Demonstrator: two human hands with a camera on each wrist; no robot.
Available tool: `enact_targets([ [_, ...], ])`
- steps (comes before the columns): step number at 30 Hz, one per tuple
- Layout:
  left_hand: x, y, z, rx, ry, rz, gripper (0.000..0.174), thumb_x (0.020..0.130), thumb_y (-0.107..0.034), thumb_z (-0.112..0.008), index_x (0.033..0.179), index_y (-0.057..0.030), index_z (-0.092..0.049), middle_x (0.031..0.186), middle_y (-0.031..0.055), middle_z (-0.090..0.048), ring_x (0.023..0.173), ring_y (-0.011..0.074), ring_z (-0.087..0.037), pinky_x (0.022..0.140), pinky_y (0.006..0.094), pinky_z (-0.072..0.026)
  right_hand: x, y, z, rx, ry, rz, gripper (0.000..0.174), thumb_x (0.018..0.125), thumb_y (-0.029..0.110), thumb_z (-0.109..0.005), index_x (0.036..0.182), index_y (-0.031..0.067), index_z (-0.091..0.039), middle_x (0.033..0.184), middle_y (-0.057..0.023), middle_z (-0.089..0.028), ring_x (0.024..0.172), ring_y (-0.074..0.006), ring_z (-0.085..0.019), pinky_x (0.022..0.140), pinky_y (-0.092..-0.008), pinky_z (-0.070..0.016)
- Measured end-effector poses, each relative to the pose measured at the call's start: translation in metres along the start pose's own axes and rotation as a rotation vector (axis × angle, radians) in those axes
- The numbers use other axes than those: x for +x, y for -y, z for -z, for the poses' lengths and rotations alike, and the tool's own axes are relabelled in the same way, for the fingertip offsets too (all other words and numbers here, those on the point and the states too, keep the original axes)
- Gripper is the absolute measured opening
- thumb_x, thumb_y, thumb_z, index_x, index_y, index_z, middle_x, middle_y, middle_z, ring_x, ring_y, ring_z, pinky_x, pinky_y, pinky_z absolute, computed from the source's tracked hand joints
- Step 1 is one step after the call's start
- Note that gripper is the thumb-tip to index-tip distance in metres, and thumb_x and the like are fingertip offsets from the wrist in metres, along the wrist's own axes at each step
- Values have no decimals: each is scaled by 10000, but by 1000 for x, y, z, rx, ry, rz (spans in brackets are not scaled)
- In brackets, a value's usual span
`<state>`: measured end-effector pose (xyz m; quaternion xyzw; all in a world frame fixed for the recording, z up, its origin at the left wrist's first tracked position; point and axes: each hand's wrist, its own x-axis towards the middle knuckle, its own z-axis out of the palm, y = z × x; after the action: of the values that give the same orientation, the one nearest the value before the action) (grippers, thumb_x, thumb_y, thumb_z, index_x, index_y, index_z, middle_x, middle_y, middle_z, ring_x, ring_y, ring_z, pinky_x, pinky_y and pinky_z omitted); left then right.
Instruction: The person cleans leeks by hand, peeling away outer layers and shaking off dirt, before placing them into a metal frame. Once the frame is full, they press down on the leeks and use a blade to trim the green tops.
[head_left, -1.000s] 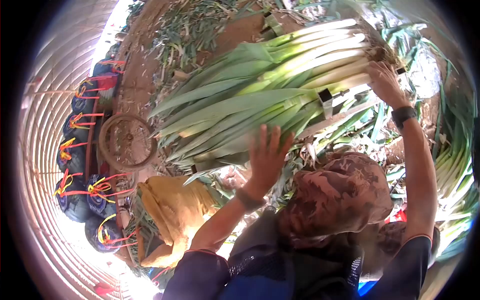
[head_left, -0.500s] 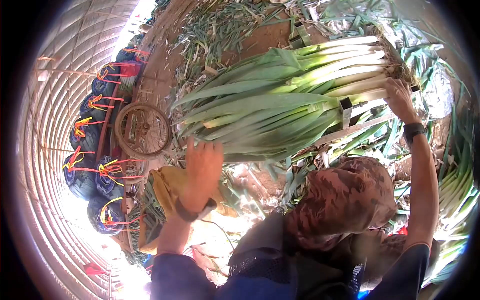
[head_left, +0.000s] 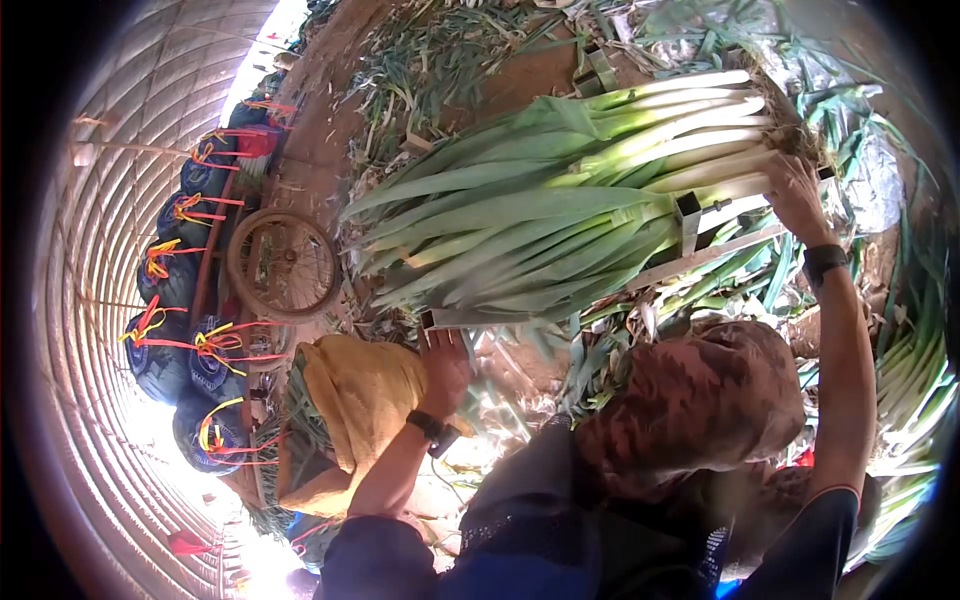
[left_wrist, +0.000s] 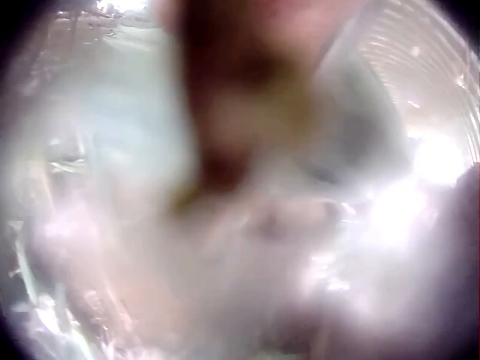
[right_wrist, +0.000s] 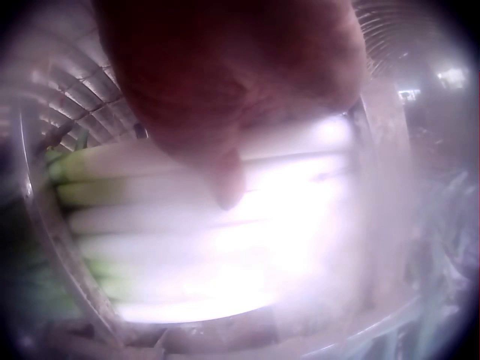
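A large bundle of leeks (head_left: 560, 200) lies across a metal frame (head_left: 688, 222), white ends and roots to the right, green leaves to the left. My right hand (head_left: 797, 200) rests on the white stems close to the roots; in the right wrist view the hand (right_wrist: 240, 82) lies over the white stems (right_wrist: 165, 247). Beside the lower left edge of the leaves is my left hand (head_left: 445, 375), fingers extended at the frame's end bar (head_left: 429, 320). Whether it touches the bar cannot be told. The left wrist view is blurred.
A yellow cloth (head_left: 355, 395) lies left of my left hand. Beyond it are a spoked wheel (head_left: 283, 264) and dark bundles (head_left: 165, 365) with red and yellow ties. A person's camouflage cap (head_left: 700, 405) is close below the leeks. More leeks (head_left: 915, 375) lie at the right.
My left hand has moved left and down, from over the leaves to the frame's left end. My right hand has stayed at the root end. The view has shifted slightly.
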<state>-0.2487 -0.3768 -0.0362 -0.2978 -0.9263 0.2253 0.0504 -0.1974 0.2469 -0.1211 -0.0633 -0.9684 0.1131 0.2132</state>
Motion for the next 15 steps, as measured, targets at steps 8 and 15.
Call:
enact_targets([
  [8,10,-73,150,-221,267,-134,220,886,-156,-580,1083,-62,-605,914,100,-660,703,307,-667,575,487,-511,0,8,5,-36,-32,4,353,721,88,-696,1067,95,-627,1081,-72,-595,1121,-290,-528,1045,-445,-344],
  [15,111,-135,128,-278,-240,-61,161,869,-107,-611,991,-32,-538,920,118,-535,659,270,-642,519,384,-511,-1,10,6,-43,-55,-1,361,717,101,-699,1072,113,-639,1123,-65,-603,1137,-278,-526,1043,-445,-345],
])
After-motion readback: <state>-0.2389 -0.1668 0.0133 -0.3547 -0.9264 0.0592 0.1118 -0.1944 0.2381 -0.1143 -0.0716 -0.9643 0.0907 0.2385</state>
